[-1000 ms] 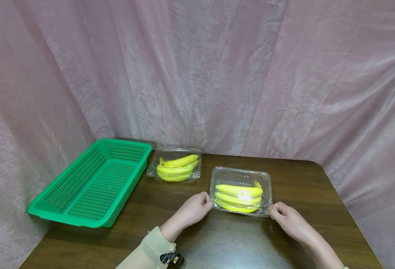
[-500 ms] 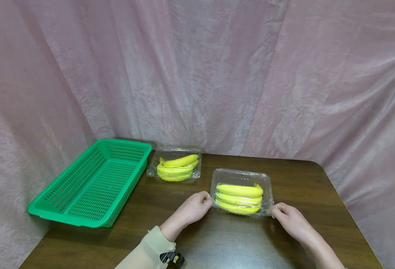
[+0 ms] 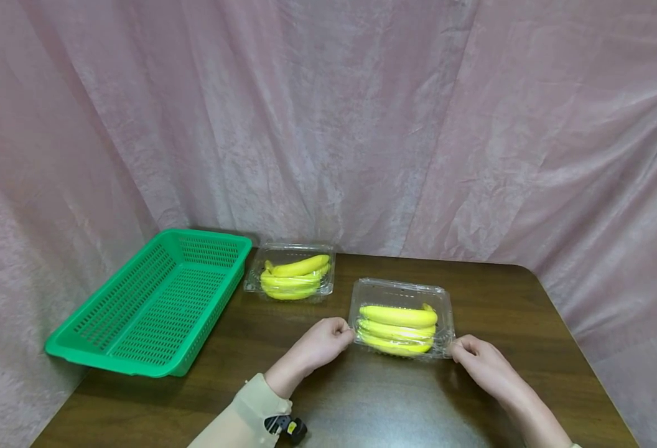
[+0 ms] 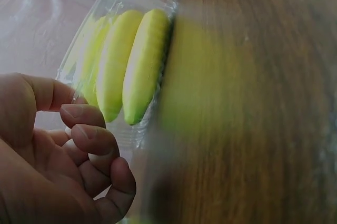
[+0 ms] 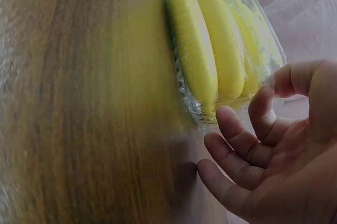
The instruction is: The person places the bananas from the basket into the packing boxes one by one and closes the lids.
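A clear plastic clamshell box point(image 3: 443, 309) holding a bunch of yellow bananas point(image 3: 398, 317) sits on the brown table in front of me. At its near left corner my left hand point(image 3: 324, 343) pinches the rim between thumb and finger. My right hand point(image 3: 482, 366) pinches the near right corner likewise. In the left wrist view the left hand point(image 4: 68, 150) has its other fingers loosely curled beside the box; the right wrist view shows the right hand point(image 5: 268, 139) in a similar pose. The lid lies over the bananas.
A second clear clamshell box point(image 3: 254, 281) with bananas point(image 3: 295, 277) stands farther back, left of the first. Beside it at the left is a green perforated basket point(image 3: 174, 367). The wooden table point(image 3: 496, 298) ends at a pink curtain point(image 3: 362, 124) behind.
The bright glare on the lid over the bananas has gone. My right hand and the box's near right corner have shifted slightly right; my left hand has stayed nearly in place.
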Motion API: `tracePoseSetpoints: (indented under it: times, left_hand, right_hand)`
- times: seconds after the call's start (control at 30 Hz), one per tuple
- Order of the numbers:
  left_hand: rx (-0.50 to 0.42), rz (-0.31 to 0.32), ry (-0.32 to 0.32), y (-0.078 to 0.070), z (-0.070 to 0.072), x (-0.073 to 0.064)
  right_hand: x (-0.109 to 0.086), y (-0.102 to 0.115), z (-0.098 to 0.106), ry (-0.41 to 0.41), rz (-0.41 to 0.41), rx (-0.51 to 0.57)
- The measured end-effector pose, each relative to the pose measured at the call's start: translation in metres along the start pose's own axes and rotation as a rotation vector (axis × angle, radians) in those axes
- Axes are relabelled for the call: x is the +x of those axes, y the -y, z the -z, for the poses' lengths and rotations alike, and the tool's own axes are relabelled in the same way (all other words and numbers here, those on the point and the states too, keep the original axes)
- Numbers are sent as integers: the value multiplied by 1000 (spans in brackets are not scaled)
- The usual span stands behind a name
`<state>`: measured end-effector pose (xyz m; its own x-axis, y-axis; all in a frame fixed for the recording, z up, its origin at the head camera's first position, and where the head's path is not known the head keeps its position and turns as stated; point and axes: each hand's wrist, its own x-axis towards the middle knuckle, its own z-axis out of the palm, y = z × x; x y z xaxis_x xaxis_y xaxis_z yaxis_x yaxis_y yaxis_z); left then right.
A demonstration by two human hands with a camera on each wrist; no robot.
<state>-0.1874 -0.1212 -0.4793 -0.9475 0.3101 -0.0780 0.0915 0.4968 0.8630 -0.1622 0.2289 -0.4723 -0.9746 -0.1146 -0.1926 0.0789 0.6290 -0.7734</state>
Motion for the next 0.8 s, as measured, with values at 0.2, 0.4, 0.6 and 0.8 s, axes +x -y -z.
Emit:
tracePoseSetpoints:
  times: [0.2, 0.4, 0.6, 0.8]
  left_hand:
    - [28, -2, -25, -2, 1, 0]
    - [48, 0, -44, -2, 2, 0]
    - [74, -1, -47, -1, 1, 0]
    - [117, -8, -77, 0, 3, 1]
  right_hand:
    - [0, 0, 0, 15, 13, 26]
    - [1, 1, -1, 24, 35, 30]
    - [0, 2, -2, 2, 55, 6]
    - [2, 1, -2, -3, 54, 1]
